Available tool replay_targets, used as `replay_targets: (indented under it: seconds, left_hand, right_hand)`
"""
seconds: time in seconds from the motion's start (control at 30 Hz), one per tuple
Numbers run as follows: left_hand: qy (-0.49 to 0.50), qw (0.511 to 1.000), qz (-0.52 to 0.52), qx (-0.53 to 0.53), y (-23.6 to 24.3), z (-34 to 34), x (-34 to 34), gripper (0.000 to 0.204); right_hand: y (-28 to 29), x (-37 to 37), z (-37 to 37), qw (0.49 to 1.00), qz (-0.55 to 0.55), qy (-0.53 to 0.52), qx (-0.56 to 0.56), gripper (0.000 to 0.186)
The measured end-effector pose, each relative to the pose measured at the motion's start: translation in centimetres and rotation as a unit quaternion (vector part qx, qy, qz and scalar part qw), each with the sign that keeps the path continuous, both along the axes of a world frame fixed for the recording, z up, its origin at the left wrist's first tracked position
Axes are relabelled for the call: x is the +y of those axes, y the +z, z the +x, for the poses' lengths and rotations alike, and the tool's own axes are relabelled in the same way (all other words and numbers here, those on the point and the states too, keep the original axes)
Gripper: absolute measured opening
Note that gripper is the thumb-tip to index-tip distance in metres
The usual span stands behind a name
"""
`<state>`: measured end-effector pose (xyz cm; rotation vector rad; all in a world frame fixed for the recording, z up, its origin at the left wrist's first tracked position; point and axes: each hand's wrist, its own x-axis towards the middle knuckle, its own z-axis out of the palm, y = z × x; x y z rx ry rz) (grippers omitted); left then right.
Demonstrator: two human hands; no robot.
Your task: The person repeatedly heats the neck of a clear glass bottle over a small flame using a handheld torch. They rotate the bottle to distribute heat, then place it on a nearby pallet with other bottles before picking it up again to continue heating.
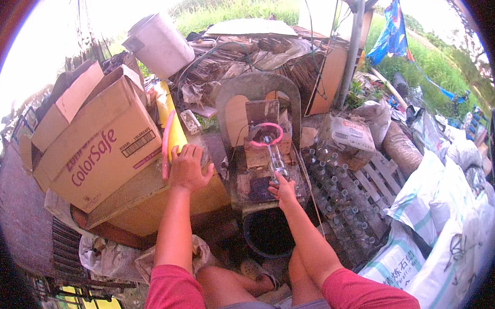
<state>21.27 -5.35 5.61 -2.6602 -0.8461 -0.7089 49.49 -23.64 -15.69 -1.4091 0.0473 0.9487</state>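
My right hand (283, 189) is closed around the near end of a clear, narrow-stemmed piece (276, 161). A pink ring (266, 134) shows at its far end, above the seat of a dirty plastic chair (232, 103). My left hand (188, 167) lies over the edge of a brown box, fingers stretched forward and thumb apart. Left of it stands a curved pink strip (167, 146), and just beyond is a yellow tube-like thing (171, 116). What lies beneath the left fingers is mostly hidden.
A large open carton (103, 154) stands at left. A black bucket (269, 233) sits between my knees and the chair. Several clear glass pieces (339, 197) lie beside a slatted pallet (380, 177). White sacks (440, 218) fill the right. Behind are stacked cardboard (227, 54) and a pole (350, 58).
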Motion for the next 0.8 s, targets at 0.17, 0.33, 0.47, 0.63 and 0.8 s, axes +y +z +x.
replay_targets:
  seconds: [0.17,0.33,0.47,0.63,0.8]
  left_hand:
    - [-0.006,1.000,0.013,-0.015,-0.2,0.1,-0.1,0.055]
    - [-0.001,1.000,-0.005,-0.008,-0.1,0.1,0.0,0.056]
    - [0.002,1.000,0.002,-0.005,0.0,0.1,-0.1,0.057]
    - [0.001,1.000,0.008,-0.004,0.0,0.1,0.0,0.058]
    - [0.009,1.000,0.002,0.007,0.0,0.1,0.0,0.057]
  right_hand:
    - [0.4,-0.8,0.6,0.986,0.100,0.064,0.121,0.092]
    - [0.3,-1.3,1.1,0.988,0.063,0.066,0.127,0.095]
    - [-1.4,0.4,0.6,0.999,0.002,-0.010,-0.050,0.101]
    - [-2.8,1.1,0.1,0.991,-0.011,-0.044,-0.123,0.109]
    - [-1.5,-0.7,1.1,0.987,0.090,0.101,0.089,0.111]
